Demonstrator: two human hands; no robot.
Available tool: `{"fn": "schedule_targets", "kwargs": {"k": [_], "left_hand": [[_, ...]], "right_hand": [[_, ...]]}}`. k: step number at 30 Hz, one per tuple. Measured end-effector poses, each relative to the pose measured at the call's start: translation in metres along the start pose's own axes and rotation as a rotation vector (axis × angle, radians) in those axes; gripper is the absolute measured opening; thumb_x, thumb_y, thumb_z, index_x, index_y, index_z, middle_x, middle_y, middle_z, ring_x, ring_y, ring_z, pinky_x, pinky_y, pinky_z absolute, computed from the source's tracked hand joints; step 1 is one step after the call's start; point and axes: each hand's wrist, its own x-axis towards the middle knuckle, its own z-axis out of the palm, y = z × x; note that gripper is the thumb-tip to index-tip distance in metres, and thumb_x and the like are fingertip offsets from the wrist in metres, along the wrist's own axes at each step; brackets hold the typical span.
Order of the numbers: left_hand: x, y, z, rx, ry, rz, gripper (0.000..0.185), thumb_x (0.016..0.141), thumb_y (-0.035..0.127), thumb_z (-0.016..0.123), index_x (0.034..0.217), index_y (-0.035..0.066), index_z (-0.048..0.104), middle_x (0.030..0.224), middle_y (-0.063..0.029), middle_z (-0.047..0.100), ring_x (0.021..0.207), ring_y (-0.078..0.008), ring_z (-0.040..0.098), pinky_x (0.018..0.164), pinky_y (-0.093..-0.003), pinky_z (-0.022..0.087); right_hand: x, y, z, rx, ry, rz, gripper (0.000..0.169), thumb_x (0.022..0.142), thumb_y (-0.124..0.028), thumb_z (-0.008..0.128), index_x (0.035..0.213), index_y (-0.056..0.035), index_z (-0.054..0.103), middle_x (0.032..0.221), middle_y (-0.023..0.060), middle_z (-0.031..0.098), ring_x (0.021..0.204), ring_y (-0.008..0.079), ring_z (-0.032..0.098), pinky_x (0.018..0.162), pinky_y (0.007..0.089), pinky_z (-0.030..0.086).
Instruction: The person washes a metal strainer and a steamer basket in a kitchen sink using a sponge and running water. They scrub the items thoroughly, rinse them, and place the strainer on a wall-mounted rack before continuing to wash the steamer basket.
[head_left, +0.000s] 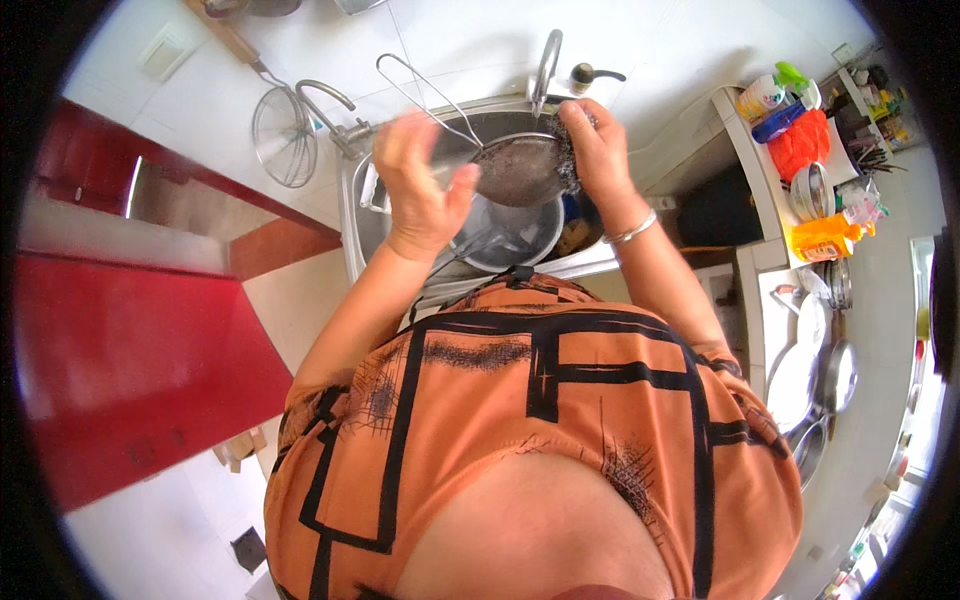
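My right hand (600, 146) is closed on a grey steel-wool scourer (568, 161), pressed against the right rim of a round fine-mesh strainer (517, 172). The strainer is tilted over the sink (349, 217), its long wire handle (420, 71) pointing up and to the left. My left hand (416, 172) is raised beside the strainer's left rim with fingers apart and blurred. Its thumb lies close to the rim; whether they touch I cannot tell. Beneath the strainer, a metal basin (551, 240) sits in the sink with a dark-handled utensil (480, 244) across it.
A curved faucet (551, 64) stands behind the strainer, and a second tap (326, 94) at the sink's left corner. A wire skimmer (283, 139) hangs on the left wall. Bottles (825, 236) and a red bag (799, 146) crowd the right shelf. A red cabinet (142, 345) is at left.
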Motion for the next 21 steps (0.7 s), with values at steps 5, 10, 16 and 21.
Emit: {"fn": "schedule_targets", "kwargs": {"k": [5,10,16,21], "left_hand": [[-0.014,-0.010,0.000,-0.578,-0.471,-0.684,0.048,0.092,0.046,0.055,0.098,-0.001,0.062,0.081,-0.0082,0.062,0.076,-0.0185,0.059,0.073,-0.0345,0.047],[-0.022,0.006,0.017,-0.426,-0.338,-0.698,0.053,0.098,0.043,0.041,0.083,-0.003,0.062,0.072,-0.0152,0.063,0.071,-0.0303,0.062,0.068,-0.0374,0.047],[-0.019,0.016,0.022,-0.335,-0.405,-0.569,0.047,0.100,0.030,0.035,0.076,-0.002,0.058,0.072,-0.0272,0.058,0.073,-0.0475,0.056,0.061,-0.0492,0.042],[-0.017,0.022,0.008,-0.354,-0.363,-0.474,0.046,0.099,0.030,0.038,0.072,-0.001,0.059,0.065,-0.0220,0.057,0.064,-0.0415,0.056,0.057,-0.0440,0.043]], "right_hand": [[-0.010,-0.010,0.006,-0.003,-0.085,-0.033,0.027,0.092,-0.028,0.059,0.087,-0.0010,0.062,0.069,-0.0035,0.053,0.066,0.0060,0.044,0.058,0.0240,0.038],[-0.015,-0.019,0.017,-0.304,-0.019,-0.074,0.035,0.088,-0.034,0.058,0.094,0.0002,0.063,0.075,0.0154,0.065,0.073,0.0258,0.063,0.069,0.0357,0.047],[-0.022,-0.057,0.056,-0.714,-0.102,-0.250,0.032,0.090,-0.038,0.051,0.090,-0.0075,0.063,0.072,0.0172,0.065,0.070,0.0379,0.064,0.064,0.0447,0.051],[-0.002,-0.010,0.025,-0.380,-0.155,-0.077,0.034,0.090,-0.035,0.051,0.091,-0.0035,0.064,0.088,0.0205,0.065,0.083,0.0395,0.062,0.071,0.0442,0.050]]}}
